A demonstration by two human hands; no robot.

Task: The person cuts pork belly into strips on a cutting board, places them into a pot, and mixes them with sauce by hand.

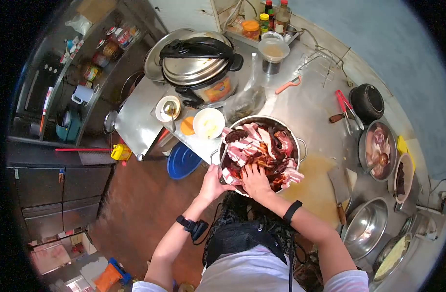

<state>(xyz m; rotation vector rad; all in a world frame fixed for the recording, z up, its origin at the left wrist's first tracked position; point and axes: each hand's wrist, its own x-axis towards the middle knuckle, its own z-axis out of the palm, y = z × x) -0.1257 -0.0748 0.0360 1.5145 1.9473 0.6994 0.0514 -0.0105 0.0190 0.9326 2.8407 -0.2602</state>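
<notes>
A metal pot [301, 141] with two loop handles stands at the counter's front edge, heaped with slices of raw fatty pork [254, 136]. Dark brown sauce coats many slices, and some hang over the right rim. My left hand [214, 183] grips the pot's near left side, thumb along the rim. Palm down in the near part of the pot, my right hand [255, 181] has its fingers curled into the sauced pork; the fingertips are partly hidden.
Behind the pot are a large pressure cooker [198, 73], a white bowl [208, 123] and a plastic bag [245, 104]. A cleaver [338, 187], a steel basin [365, 228] and a pan of meat [377, 151] lie to the right. Brownish liquid [322, 187] wets the counter.
</notes>
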